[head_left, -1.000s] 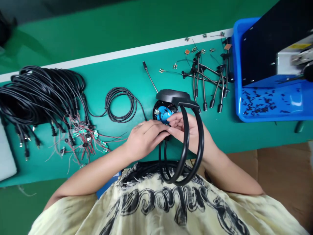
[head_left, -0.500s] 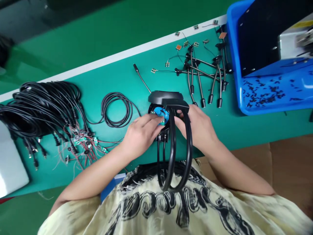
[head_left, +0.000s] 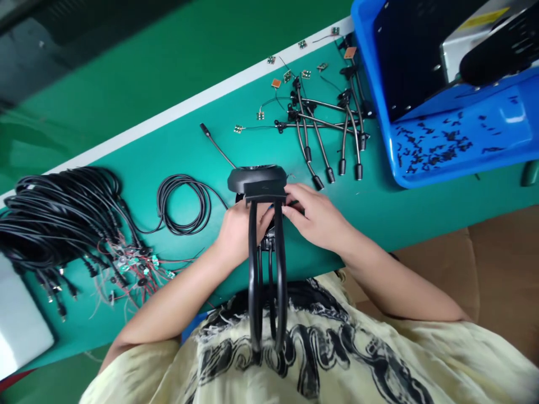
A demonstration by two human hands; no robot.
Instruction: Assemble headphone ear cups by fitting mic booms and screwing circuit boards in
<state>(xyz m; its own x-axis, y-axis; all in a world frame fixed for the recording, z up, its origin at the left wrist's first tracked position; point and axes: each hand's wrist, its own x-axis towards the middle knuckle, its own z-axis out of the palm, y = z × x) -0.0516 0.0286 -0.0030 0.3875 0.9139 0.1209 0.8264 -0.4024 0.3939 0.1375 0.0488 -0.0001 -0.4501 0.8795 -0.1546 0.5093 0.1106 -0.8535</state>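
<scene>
A black headset (head_left: 257,179) is upright in front of me, its doubled headband rods hanging down toward my shirt. My left hand (head_left: 234,233) grips it from the left; the fingertips are hidden behind the ear cup and rods. On the other side my right hand (head_left: 316,217) has thumb and fingers bent against the cup's right edge, pinching there. A thin microphone boom (head_left: 219,147) sticks out from the headset toward the upper left. The headset's black cable runs left into a round coil (head_left: 161,205) on the green table. The cup's inside is hidden from view.
Several microphone booms (head_left: 322,148) lie crossed at the upper right, with small circuit boards (head_left: 260,115) around them. A blue tray (head_left: 381,151) holds tiny black pieces and a black machine panel. Bundled black cables (head_left: 63,213) with red-wired ends (head_left: 138,266) lie left.
The headset has turned, so the blue inside of its ear cup, visible before, is now hidden. My view has shifted right. Both hands stay on the headset.
</scene>
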